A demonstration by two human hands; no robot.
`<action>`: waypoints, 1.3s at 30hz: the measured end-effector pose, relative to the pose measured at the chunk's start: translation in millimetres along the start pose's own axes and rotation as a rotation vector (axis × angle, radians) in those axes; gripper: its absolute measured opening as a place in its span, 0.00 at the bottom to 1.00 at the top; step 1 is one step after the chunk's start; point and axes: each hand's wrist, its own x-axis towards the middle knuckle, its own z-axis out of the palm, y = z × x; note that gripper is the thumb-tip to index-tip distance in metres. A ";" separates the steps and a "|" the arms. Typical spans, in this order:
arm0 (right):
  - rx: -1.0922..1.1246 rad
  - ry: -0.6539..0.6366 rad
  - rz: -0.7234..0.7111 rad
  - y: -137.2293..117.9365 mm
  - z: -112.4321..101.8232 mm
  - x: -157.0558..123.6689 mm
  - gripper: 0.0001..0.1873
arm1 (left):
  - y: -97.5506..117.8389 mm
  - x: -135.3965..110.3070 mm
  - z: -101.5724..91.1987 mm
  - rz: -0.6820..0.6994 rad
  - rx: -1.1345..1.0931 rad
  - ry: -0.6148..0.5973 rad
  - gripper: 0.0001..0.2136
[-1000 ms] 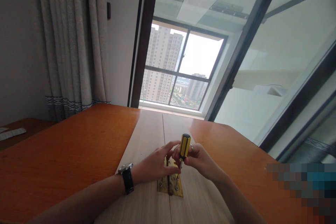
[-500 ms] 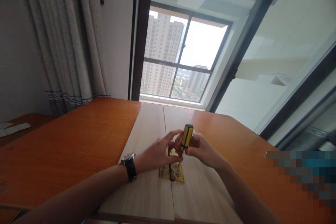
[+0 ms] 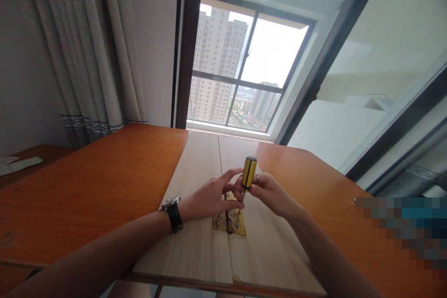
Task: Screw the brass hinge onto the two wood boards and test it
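At far left, a paper strip [image 3: 19, 165] lying on a low side table [image 3: 35, 152], well away from the hands, and a curtain [image 3: 87, 56] hanging beside the window [image 3: 247, 63]. Then the orange worktop [image 3: 87, 186], carrying two pale boards [image 3: 188, 242] laid side by side, their edges meeting in a straight seam. Flat across that seam, a brass hinge [image 3: 228, 221], one leaf on each board and its knuckle running along the join, a fit that looks deliberate, since the pin line and the seam coincide. Above the hinge, the left hand [image 3: 209, 198], wristwatch [image 3: 172, 212] on its wrist, reaching in from the left with fingers curled toward the shaft, perhaps to steady it, though any actual grip stays hidden. Next to it, the right hand [image 3: 270, 193], closed on the yellow-and-black handle of a screwdriver [image 3: 249, 174], a ring [image 3: 257, 177] showing on one finger. The screwdriver standing nearly upright, slightly tilted, over the right leaf, an angle apparently chosen to bear straight down on a screw there, with the tip itself half hidden by fingers. At far right, a tall glass panel [image 3: 349, 79] in a dark frame, clear of the work.
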 end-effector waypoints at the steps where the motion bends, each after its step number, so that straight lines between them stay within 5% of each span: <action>1: -0.001 -0.001 -0.007 0.0 0.0 0.1 0.19 | 0.6 -0.4 -0.4 -0.005 0.015 -0.001 0.33; 14: -0.043 0.165 -0.093 -2.0 8.5 2.7 0.13 | 6.0 -0.5 -4.2 -0.035 0.102 0.031 0.39; 22: 0.046 0.004 -0.009 -3.3 8.2 0.9 0.19 | 6.7 -0.8 -1.1 0.000 0.043 0.018 0.34; 32: -0.019 -0.002 -0.037 -3.3 6.1 1.5 0.20 | 7.2 -1.0 -1.6 0.002 0.076 0.006 0.38; 39: -0.038 0.169 -0.104 2.4 6.1 1.8 0.16 | 3.5 -2.3 -1.3 0.035 0.067 0.007 0.41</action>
